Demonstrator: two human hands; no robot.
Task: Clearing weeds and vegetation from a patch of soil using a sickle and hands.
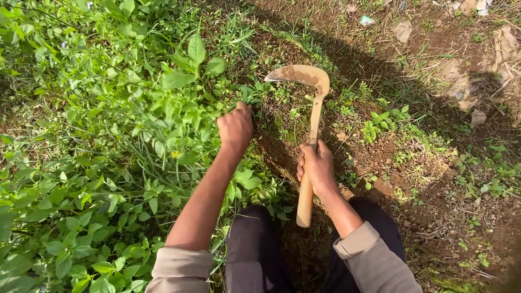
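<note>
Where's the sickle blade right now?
In the head view, the sickle blade is upper centre, curving left over bare soil, just right of the left hand gripping weeds.

dry leaves [504, 43], bare soil [434, 32], dark trousers [252, 249]

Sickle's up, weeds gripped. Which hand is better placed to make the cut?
Likely the right hand: it grips the sickle by its wooden handle, blade curving toward the weed clump. The left hand is closed on that clump.

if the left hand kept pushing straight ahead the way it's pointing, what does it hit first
Probably the low green weeds that the left hand already grips; past them lies bare soil. The sickle blade sits slightly right of that line, though depth is unclear.
</note>
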